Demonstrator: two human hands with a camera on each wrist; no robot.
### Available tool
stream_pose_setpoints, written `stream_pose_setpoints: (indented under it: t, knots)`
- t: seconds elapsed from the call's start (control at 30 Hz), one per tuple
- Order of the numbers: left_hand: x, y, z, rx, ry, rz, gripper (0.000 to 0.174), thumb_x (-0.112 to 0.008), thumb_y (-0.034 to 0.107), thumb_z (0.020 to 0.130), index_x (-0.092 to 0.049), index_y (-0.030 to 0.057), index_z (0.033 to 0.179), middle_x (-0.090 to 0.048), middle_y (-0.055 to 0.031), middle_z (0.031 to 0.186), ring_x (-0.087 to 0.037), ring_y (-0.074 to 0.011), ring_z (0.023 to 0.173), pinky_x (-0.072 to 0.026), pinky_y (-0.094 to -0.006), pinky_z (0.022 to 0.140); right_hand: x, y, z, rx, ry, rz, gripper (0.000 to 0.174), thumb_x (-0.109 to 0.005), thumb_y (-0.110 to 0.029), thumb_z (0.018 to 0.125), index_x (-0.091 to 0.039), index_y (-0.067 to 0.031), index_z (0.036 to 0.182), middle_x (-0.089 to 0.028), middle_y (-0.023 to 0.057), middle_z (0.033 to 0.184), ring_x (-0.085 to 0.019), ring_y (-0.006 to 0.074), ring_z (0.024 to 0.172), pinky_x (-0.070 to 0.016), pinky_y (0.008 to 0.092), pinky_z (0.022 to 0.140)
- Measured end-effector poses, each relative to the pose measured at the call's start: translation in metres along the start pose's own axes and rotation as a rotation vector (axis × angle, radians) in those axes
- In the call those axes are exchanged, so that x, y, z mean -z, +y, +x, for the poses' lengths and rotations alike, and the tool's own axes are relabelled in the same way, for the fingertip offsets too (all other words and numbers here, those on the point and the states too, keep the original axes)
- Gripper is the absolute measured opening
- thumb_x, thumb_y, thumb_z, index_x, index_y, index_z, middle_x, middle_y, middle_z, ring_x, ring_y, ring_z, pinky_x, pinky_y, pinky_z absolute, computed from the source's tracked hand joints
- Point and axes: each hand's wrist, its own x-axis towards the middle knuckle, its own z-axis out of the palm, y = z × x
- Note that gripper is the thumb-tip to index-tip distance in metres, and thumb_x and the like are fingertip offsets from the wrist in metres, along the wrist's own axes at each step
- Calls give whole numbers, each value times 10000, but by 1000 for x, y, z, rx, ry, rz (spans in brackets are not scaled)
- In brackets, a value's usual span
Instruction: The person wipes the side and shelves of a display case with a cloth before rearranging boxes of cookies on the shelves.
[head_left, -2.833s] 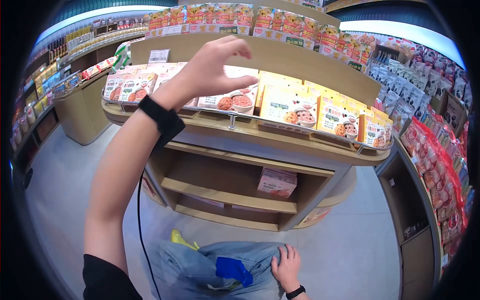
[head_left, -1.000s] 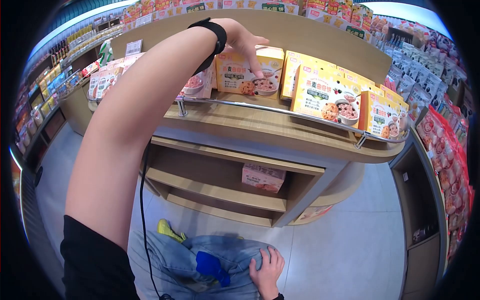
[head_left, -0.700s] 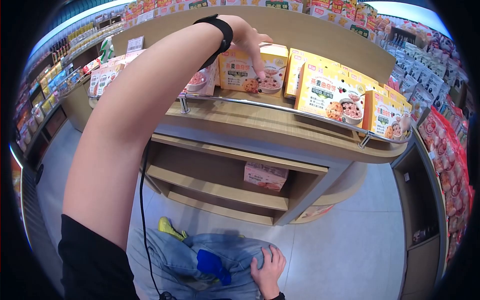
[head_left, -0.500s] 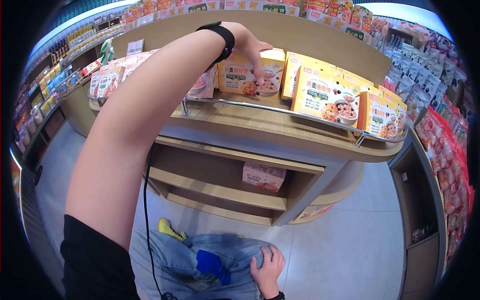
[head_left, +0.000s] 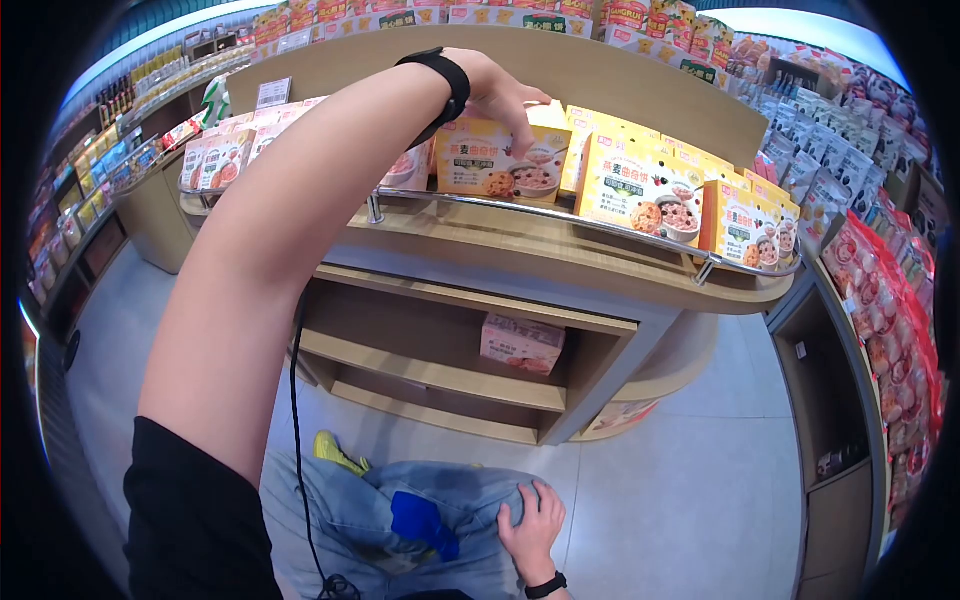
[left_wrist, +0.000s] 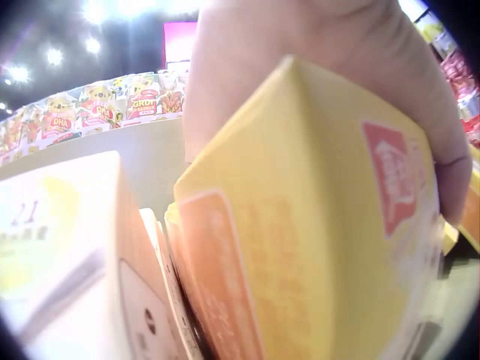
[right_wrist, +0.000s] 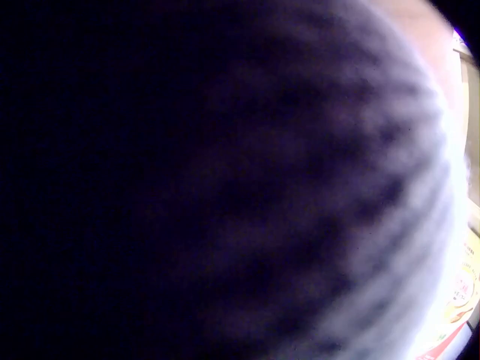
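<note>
In the head view my left hand (head_left: 497, 95) reaches over the top of a yellow cookie box (head_left: 480, 165) on the display shelf (head_left: 540, 230). It grips the box from above, the thumb down its printed front. Up close in the left wrist view, the hand (left_wrist: 330, 45) covers the top of the yellow box (left_wrist: 300, 225), and its far side is hidden. My right hand (head_left: 533, 522) rests on my knee in jeans (head_left: 450, 485), fingers spread. Dark blurred cloth (right_wrist: 337, 225) fills most of the right wrist view.
More yellow boxes (head_left: 640, 190) stand to the right, pink boxes (head_left: 215, 160) to the left. A metal rail (head_left: 600, 225) runs along the shelf front. Below, a pink box (head_left: 520, 343) sits in a cubby. A black cable (head_left: 298, 450) hangs beside my left arm.
My left hand, earlier raised with curved fingers before the boxes, has come down onto the yellow cookie box. The box has shifted slightly toward the front rail. My right hand stays on the knee.
</note>
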Motion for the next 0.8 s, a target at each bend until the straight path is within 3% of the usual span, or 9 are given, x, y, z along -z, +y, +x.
stream_pose_setpoints:
  t: [0.1,0.43,0.73,0.8]
  knots:
    - [0,4,-4,-26,11,-1,1156,-776,405,543,-267,158,1551,-525,-230,1387,-573,-388,1207,-492,-464,961,2,-1,1,0,-4,4,415,-726,-252,744,-646,-50,1098,-565,176,1190,-515,381,1144,-397,489,971]
    - [3,6,-5,-69,-34,-77,1107,-790,317,562,-295,164,1540,-522,-213,1398,-582,-371,1202,-488,-459,961,0,0,0,-1,-3,-6,399,-724,-244,756,-638,-50,1094,-563,172,1196,-515,378,1145,-396,489,977]
    - [-9,-5,-12,-130,88,-40,1067,-781,417,618,-318,133,1536,-517,-215,1403,-567,-352,1228,-492,-427,970,-1,1,0,-8,-3,3,406,-729,-241,753,-629,-59,1102,-564,173,1197,-518,379,1150,-399,495,979]
    - [-6,4,-29,-128,150,168,1077,-804,473,621,-339,100,1518,-526,-221,1379,-560,-359,1231,-489,-422,978,-1,0,1,-8,-2,1,407,-729,-241,752,-630,-59,1102,-564,174,1197,-518,379,1149,-398,496,980]
